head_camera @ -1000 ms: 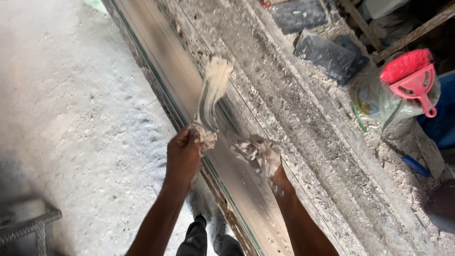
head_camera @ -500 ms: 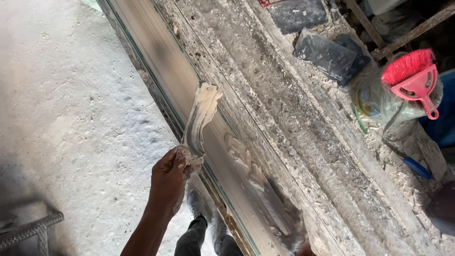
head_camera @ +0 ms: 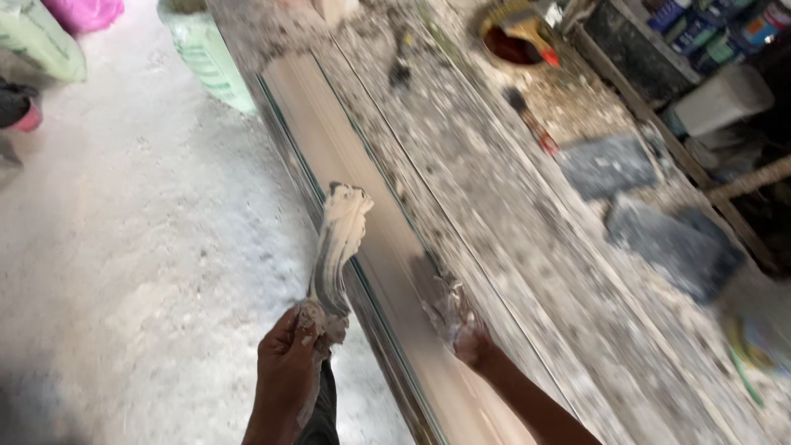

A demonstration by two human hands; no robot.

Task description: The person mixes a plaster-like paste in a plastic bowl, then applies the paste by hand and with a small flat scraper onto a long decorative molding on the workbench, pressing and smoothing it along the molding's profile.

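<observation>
Left hand (head_camera: 284, 363) grips putty blade (head_camera: 338, 247); right hand (head_camera: 451, 317) blurred, seemingly on plank (head_camera: 346, 148).

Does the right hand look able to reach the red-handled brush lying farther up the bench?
Probably not without stepping forward: the right hand presses on the long pale board, and the red-handled brush lies well beyond, though nothing blocks the way.

You stand in a rough workshop. A dust-caked tabletop (head_camera: 527, 247) carries a long pale plank (head_camera: 362, 198), with grey stone slabs (head_camera: 606, 165) and a paint-stained brush (head_camera: 531, 119) beyond it. Filled sacks (head_camera: 206, 53) sit on the powdery concrete floor (head_camera: 148, 272) beside that tabletop.
</observation>
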